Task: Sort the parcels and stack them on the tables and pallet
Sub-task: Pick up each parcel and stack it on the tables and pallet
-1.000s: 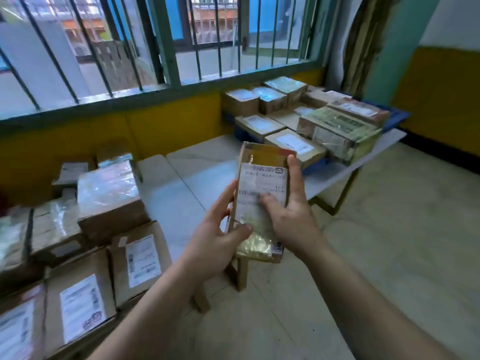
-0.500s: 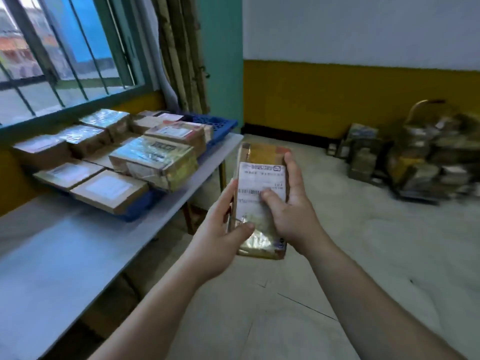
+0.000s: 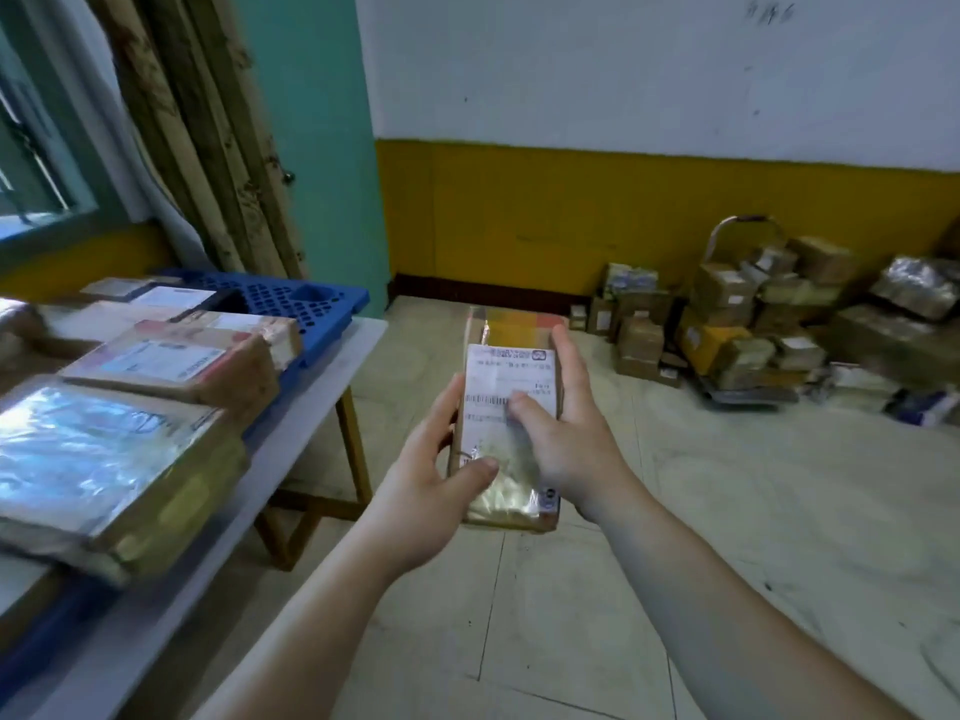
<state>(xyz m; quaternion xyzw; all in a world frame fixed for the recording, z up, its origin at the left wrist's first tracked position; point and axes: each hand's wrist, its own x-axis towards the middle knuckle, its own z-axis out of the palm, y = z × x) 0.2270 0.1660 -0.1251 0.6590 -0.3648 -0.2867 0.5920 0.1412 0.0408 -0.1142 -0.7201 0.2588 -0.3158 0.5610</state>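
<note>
A narrow cardboard parcel [image 3: 511, 339] with a white shipping label and glossy tape is held upright in front of me over the floor. My left hand [image 3: 431, 480] grips its lower left edge, thumb across the front. My right hand [image 3: 563, 439] holds its right side, thumb on the label and fingers along the edge. To the left, taped parcels [image 3: 104, 459] lie on a blue pallet [image 3: 306, 304] that rests on a white table [image 3: 332, 376].
A heap of parcels [image 3: 748, 314] sits around a hand trolley [image 3: 743, 226] against the yellow-and-white wall at the right. Wooden planks [image 3: 208, 137] lean in the corner by a teal pillar. Tiled floor lies between the table and the heap.
The view has swung right, from the window and tables toward the wall and the parcel heap. Both hands keep the same hold on the narrow parcel.
</note>
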